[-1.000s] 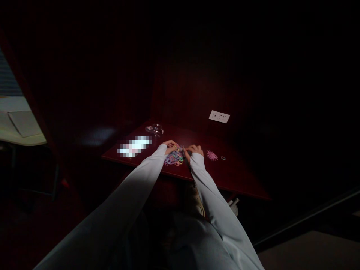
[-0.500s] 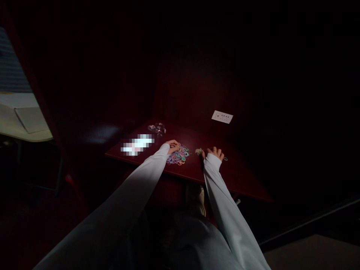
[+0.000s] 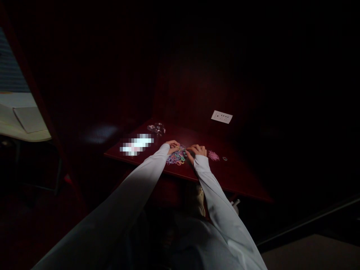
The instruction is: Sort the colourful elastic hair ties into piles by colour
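A pile of small coloured rings (image 3: 176, 159), purple, green, pink and yellow, lies on the dark red table (image 3: 239, 172). My left hand (image 3: 173, 146) rests at the pile's upper left, fingers curled around something too small to make out, with a yellow ring by the fingertips. At the pile's right edge is my right hand (image 3: 196, 151), its thumb and fingertips close together over the rings; what they hold is hidden. To its right lies a small heap of pink rings (image 3: 214, 156), and a single greenish ring (image 3: 224, 158) lies beyond that.
A bright, pixelated flat object (image 3: 137, 144) lies on the table's left part. Behind it stands a clear container (image 3: 159, 129). A white socket plate (image 3: 222, 117) is on the back wall. A white box (image 3: 28, 114) sits on another table at far left.
My right hand has moved left from beside the single ring to the coloured pile, uncovering the pink heap. My left hand has barely moved.
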Tool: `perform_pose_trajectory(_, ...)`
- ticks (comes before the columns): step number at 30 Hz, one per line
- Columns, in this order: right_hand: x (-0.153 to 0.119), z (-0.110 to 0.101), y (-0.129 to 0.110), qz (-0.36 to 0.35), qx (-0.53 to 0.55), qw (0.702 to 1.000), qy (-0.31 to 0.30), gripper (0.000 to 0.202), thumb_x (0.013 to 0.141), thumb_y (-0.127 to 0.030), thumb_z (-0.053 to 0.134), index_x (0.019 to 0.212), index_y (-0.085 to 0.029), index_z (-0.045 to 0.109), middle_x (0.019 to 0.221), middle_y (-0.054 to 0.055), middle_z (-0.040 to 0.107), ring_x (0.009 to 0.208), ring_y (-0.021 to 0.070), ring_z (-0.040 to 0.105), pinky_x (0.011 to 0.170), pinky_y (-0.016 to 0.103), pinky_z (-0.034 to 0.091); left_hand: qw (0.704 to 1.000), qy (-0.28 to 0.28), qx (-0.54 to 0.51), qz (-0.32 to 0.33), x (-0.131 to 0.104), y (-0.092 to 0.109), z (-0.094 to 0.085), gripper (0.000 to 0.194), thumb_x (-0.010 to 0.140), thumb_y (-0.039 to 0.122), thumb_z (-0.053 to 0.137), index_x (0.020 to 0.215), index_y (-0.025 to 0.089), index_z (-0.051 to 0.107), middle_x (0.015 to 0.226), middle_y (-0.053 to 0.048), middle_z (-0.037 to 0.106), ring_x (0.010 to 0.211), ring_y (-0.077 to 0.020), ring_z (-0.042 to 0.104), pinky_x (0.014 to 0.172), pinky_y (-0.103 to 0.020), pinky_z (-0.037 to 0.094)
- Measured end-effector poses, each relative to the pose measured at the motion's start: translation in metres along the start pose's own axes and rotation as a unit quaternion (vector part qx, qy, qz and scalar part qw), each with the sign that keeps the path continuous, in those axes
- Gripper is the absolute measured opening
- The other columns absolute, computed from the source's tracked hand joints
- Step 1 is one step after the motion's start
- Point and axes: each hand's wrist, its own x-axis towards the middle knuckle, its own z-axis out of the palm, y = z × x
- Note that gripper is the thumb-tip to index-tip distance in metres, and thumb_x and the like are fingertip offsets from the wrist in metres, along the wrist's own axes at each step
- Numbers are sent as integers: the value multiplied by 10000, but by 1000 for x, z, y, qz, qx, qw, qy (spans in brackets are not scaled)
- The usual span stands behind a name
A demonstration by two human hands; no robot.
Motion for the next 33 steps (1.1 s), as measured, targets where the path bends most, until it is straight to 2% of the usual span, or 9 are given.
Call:
perform_pose_trajectory(8, 3, 1, -18, 5, 1, 999, -35, 332, 1077, -382, 467, 965, -253, 752, 1075, 61, 711, 1080, 253, 522, 927, 358, 348, 1000, -4, 31, -5, 0, 5, 2, 179, 581, 203, 829, 617, 164, 658, 575, 17, 647, 529, -91, 531, 523, -211, 403)
perform_pose_trajectory(14, 4, 0, -28, -15, 11, 999, -35, 350, 1086, -395, 447, 966, -246, 741, 1032, 65, 708, 1064, 243, 531, 915, 345, 350, 998, -21, 55, -12, -2, 9, 0, 141, 598, 161, 811, 648, 159, 680, 660, 8, 699, 574, -93, 538, 581, -218, 443)
perform_pose_trajectory(23, 5, 1, -28, -10, 20, 999, -27, 356, 1087, -373, 443, 939, -242, 739, 1029, 62, 706, 1046, 239, 528, 904, 338, 353, 997, -22, 67, 6, -2, 5, 2, 165, 613, 205, 835, 663, 158, 685, 657, 13, 688, 533, -78, 451, 549, -227, 382)
perform_pose_trajectory(28, 5, 1, -26, 0, 32, 999, -27, 379, 1088, -384, 429, 924, -238, 738, 998, 64, 699, 1045, 242, 540, 897, 335, 363, 998, -23, 58, 3, -1, 3, 2, 176, 609, 230, 851, 647, 165, 692, 615, 11, 673, 527, -88, 499, 532, -227, 401)
perform_pose_trajectory(33, 6, 5, -22, 15, 44, 999, -20, 362, 1071, -366, 447, 900, -242, 741, 972, 61, 691, 1032, 245, 535, 902, 342, 370, 999, -17, 42, 0, 1, -2, 2, 193, 603, 267, 850, 665, 168, 697, 679, -11, 723, 561, -101, 562, 546, -219, 430)
